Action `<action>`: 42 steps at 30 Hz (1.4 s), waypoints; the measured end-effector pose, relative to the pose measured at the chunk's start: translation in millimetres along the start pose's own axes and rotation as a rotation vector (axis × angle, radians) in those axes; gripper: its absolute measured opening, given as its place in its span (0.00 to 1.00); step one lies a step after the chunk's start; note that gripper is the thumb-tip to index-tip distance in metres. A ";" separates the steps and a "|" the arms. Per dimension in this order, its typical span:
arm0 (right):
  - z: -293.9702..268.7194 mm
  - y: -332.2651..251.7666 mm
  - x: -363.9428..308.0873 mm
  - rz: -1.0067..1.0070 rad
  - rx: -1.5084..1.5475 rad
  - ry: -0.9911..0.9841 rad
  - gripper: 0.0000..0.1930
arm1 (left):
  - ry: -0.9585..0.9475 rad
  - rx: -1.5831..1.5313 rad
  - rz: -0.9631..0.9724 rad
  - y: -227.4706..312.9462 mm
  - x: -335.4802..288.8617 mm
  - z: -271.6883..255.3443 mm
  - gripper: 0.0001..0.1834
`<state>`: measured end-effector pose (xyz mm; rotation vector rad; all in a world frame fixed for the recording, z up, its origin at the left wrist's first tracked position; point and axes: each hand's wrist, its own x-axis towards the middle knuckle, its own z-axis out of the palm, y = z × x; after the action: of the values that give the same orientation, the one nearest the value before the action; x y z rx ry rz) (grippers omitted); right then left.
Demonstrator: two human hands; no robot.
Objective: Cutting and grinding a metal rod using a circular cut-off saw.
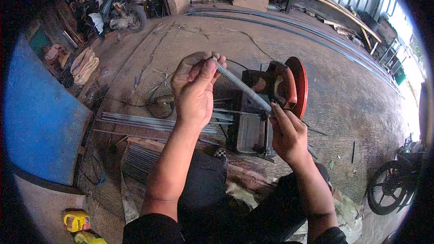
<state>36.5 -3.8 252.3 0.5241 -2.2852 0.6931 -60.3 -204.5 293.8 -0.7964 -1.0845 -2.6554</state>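
A ribbed grey rod (244, 85), like a long spring or a threaded bar, slants between my two hands in front of me. My left hand (194, 86) is closed, pinching its upper left end between thumb and fingers. The lower right end is in the fingers of my right hand (289, 133), which hides the tip. Just beyond and beneath the rod stands a cut-off saw with a dark metal base (254, 136) and an orange-red round guard (297, 86). My right hand is close in front of the saw.
Thin metal rods (140, 119) lie left of the saw, with more bundled rods (140, 158) nearer me. A blue panel (40, 117) stands at left, a yellow jug (76, 221) below it. Long pipes (312, 36), a motorcycle (120, 9) and a wheel (386, 189) lie around the floor's edges.
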 end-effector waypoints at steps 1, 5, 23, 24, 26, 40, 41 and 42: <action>1.1 0.2 0.2 -0.039 -0.019 0.040 0.18 | 0.058 -0.040 -0.031 0.6 -1.3 2.8 0.08; 6.0 3.2 1.2 -0.169 -0.105 0.182 0.25 | 0.040 -0.011 0.008 6.2 -5.7 13.2 0.09; 14.2 2.1 -6.1 -0.189 -0.182 0.207 0.30 | 0.144 0.076 0.073 3.0 -5.6 13.6 0.07; 15.0 0.6 -6.3 -0.188 -0.178 0.213 0.30 | 0.149 0.050 0.084 2.5 -6.0 14.0 0.07; 15.2 -2.5 -6.4 -0.194 -0.184 0.208 0.30 | 0.151 0.027 0.095 2.1 -6.7 14.6 0.07; 13.4 2.2 -7.5 -0.058 0.006 0.102 0.29 | -0.005 -0.059 0.013 3.5 0.1 7.0 0.06; 14.8 1.2 -7.7 -0.066 0.010 0.118 0.29 | -0.005 -0.059 0.011 2.2 0.3 5.7 0.06; 15.8 0.3 -7.8 -0.070 0.013 0.126 0.29 | 0.015 -0.004 0.040 1.3 0.4 4.3 0.05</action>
<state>33.9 -11.8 236.8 0.5480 -2.1366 0.6878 -58.4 -202.4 297.4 -0.7887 -1.0484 -2.6277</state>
